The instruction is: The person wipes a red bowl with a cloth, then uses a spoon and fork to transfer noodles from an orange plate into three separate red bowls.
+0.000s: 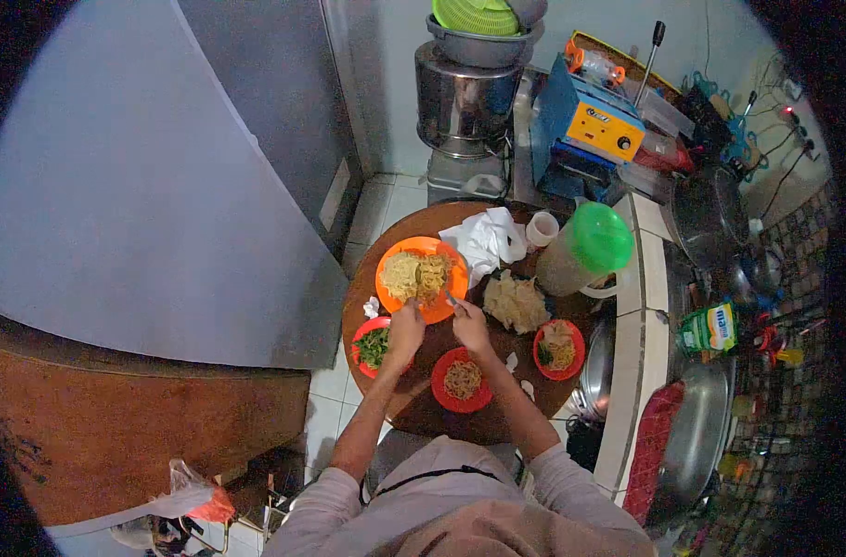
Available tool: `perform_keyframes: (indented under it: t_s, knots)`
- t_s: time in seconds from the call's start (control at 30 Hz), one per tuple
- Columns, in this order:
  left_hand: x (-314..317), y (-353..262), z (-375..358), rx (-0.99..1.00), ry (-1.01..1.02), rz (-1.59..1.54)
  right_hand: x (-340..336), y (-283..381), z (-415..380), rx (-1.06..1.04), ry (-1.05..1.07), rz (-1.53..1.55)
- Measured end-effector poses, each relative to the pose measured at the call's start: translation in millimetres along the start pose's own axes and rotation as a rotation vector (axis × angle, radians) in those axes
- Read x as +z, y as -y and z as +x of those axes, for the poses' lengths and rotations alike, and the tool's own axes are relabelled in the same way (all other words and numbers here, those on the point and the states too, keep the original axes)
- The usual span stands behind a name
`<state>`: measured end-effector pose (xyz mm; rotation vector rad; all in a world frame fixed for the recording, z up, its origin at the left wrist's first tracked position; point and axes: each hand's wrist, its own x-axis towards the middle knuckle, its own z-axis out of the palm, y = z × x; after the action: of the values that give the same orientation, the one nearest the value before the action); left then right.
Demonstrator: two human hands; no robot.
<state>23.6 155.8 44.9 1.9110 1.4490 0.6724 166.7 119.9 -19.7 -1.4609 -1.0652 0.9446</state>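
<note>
An orange plate (460, 278) carries two heaps side by side, pale noodles (400, 275) and browner noodles (432, 274). My left hand (407, 327) is closed at the plate's near edge around a thin utensil whose tip reaches the noodles; its kind is too small to tell. Closed as well, my right hand (470, 327) grips a slim metal utensil (452, 299) that points at the plate's near right rim. Beside my left wrist is a red bowl of green leaves (372, 347). Between my forearms sits a red bowl of noodles (463, 380).
Right of my hands lie a heap of pale crisps (516, 303), another red bowl (559, 351) and a green-lidded container (597, 239). White plastic bags (490, 239) and a white cup (542, 228) stand behind. A tiled ledge (630, 343) bounds the right, a blue-orange machine (590, 121) behind.
</note>
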Motion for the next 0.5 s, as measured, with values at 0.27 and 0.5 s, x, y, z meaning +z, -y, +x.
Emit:
perform_keyframes:
  t_s: [0.27,0.5]
  knots:
    - [-22.8,-18.3,4.2,-0.047,0.009,0.000,-11.6,61.4,2.1,0.201,0.001,0.029]
    - [-62.3,-57.5,1.6,0.039,-0.027,-0.054,-25.0,125.9,1.1,0.367,0.038,0.210]
